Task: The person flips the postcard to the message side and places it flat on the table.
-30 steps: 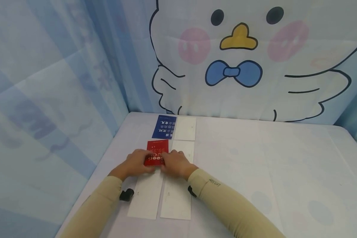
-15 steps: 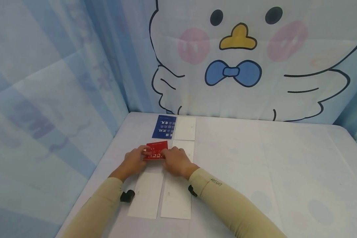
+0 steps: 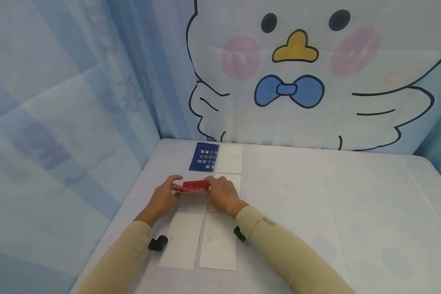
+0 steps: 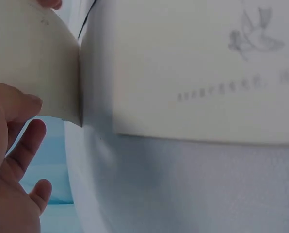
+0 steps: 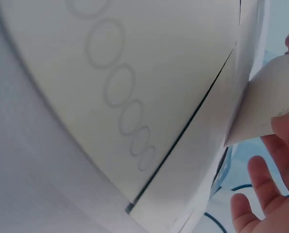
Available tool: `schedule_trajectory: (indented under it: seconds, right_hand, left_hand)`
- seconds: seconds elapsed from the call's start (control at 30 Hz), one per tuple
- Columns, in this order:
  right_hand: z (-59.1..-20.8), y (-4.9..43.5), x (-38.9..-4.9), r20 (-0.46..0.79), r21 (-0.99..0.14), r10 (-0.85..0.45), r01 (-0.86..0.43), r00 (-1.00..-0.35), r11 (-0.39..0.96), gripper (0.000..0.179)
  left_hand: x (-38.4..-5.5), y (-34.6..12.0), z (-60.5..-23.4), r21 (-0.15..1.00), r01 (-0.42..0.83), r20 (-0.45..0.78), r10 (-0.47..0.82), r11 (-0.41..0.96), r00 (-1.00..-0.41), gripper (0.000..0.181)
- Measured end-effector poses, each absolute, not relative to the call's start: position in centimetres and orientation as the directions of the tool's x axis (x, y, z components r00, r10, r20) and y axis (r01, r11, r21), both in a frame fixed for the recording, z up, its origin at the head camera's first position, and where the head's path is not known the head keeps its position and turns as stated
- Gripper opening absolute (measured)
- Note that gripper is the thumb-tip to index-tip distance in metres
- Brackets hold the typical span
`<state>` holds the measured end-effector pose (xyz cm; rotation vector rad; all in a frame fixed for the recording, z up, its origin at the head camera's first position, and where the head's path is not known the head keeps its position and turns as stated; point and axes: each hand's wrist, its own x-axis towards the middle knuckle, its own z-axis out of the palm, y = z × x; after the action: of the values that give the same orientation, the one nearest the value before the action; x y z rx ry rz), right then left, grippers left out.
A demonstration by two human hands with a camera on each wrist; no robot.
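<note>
Between both hands a thin red card [image 3: 194,186] with light lettering is lifted and tilted, in the head view. The left hand [image 3: 164,200] pinches its left side and the right hand [image 3: 222,195] its right side. Both wrist views show its pale underside [image 4: 33,63], which bows between the hands. In the right wrist view, the thumb presses that face while other fingers stand spread. A white card [image 3: 183,237] lies below it, and more white cards [image 3: 219,245] form a column to its right. A blue card [image 3: 203,157] with white lettering lies just beyond.
Another white card [image 3: 229,159] lies beside the blue one near the far edge. The white-covered table [image 3: 316,212] extends to the right. A pale blue curtain [image 3: 59,122] hangs along the left, and a cartoon-printed cloth [image 3: 284,122] hangs behind.
The red card lay flatter with its lettering readable; its near edge has risen and tilted away, so its face now looks foreshortened. Both hands have shifted slightly away from the body.
</note>
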<state>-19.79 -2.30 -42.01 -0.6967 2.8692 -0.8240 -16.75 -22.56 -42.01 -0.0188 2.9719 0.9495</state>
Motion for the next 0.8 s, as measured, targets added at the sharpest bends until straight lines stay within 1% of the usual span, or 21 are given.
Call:
schedule_trajectory:
  seconds: [0.13,0.3,0.4,0.57,0.73,0.8]
  right_hand:
    - [-42.02,-2.16,-19.95,0.078,-0.547,-0.422,-0.392,-0.903,0.739,0.031]
    - [-42.07,-2.08,-20.03,0.167,-0.578,-0.403,-0.420,-0.900,0.699,0.029]
    - [-42.07,-2.05,-20.03,0.188,-0.603,-0.379,-0.412,-0.906,0.683,0.028]
    - [-42.01,-2.08,-19.88,0.206,-0.678,-0.331,-0.378,-0.921,0.630,0.030]
    - [-41.95,-2.29,-19.68,0.254,-0.766,-0.250,-0.352,-0.934,0.537,0.032]
    - [-42.02,-2.40,-19.63,0.270,-0.792,-0.222,-0.347,-0.937,0.502,0.033]
  left_hand:
    - [-16.76,-22.49,-41.99,0.603,0.018,0.040,-0.008,0.797,-0.999,0.052]
    - [-16.85,-22.63,-42.03,0.631,0.074,0.093,0.019,0.772,-0.995,0.066]
    - [-16.95,-22.74,-42.08,0.639,0.105,0.123,0.034,0.762,-0.992,0.071]
    - [-17.28,-22.70,-42.05,0.659,0.087,0.151,-0.018,0.747,-0.988,0.067]
    - [-17.25,-22.42,-41.84,0.745,0.046,0.133,-0.081,0.666,-0.988,0.065]
    - [-17.17,-22.28,-41.81,0.775,0.048,0.143,-0.101,0.631,-0.984,0.062]
